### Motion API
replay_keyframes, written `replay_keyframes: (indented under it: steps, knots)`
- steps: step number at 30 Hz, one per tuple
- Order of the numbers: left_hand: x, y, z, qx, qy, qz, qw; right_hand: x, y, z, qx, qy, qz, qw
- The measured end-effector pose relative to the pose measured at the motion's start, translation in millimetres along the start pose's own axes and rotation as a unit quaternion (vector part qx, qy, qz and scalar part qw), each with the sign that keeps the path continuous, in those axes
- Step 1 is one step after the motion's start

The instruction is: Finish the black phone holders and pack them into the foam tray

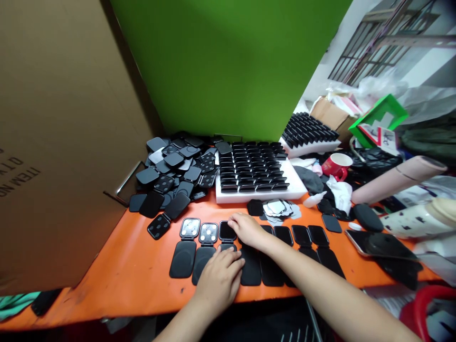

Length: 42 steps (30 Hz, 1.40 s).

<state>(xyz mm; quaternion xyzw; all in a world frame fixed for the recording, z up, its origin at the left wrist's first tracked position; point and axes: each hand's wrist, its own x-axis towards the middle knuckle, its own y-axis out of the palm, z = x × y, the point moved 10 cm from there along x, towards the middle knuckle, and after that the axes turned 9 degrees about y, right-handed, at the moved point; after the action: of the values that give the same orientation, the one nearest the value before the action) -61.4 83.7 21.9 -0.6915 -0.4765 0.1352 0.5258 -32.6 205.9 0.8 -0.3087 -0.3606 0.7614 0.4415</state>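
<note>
A row of hinged black folding pads lies opened along the near side of the orange table. My left hand [220, 275] lies palm down, fingers stretched, over the lower flap of the third pad from the left. My right hand [248, 230] has its fingertips closed on the right edge of that pad's small upper flap [226, 231], which has a dark face. Two pads to the left show upper flaps [190, 228] with pale round spots. Behind my right hand lies a pile of thin grey and black sheets [280, 209].
A heap of folding pads [174, 161] sits at the back left. White foam trays [249, 194] hold rows of upright black pieces. A large carton [64, 142] and a green board [228, 66] rise behind. At right are a red mug [337, 164], a phone [379, 244] and bottles.
</note>
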Motion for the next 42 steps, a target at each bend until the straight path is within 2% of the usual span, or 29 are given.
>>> replay_keyframes:
  steps: [10, 19, 22, 26, 31, 34, 38, 40, 42]
  knots:
    - [-1, 2.0, 2, 0.002, -0.01, 0.0, 1.0, -5, -1, 5, -0.044, -0.011, -0.023, 0.999]
    - [-1, -0.2, 1, 0.002, -0.005, -0.002, 1.0, -23, -11, 12, -0.082, -0.052, -0.061, 0.993]
    - [0, -1.4, -1, 0.006, -0.001, -0.003, 1.0, -36, -6, 10, -0.074, -0.099, -0.034, 0.992]
    - [1, -2.0, -2, 0.023, 0.007, -0.001, 1.0, -56, 15, 13, -0.087, -0.179, 0.029, 0.98]
    - [4, -0.3, -5, 0.019, 0.031, 0.013, 0.999, -48, 37, 11, -0.108, -0.164, 0.087, 0.977]
    - [5, -0.1, -5, 0.013, 0.037, 0.019, 0.999, -39, 43, 16, -0.12, -0.145, 0.097, 0.977]
    - [2, 0.7, -4, 0.018, 0.045, 0.006, 0.999, -42, 31, 27, -0.118, -0.133, 0.056, 0.982]
    - [0, 2.6, -2, 0.02, 0.046, -0.001, 0.999, -48, 13, 27, -0.105, -0.125, 0.009, 0.987]
    - [-1, 1.9, 0, 0.005, 0.037, -0.009, 0.999, -52, -11, 13, -0.107, -0.083, -0.055, 0.989]
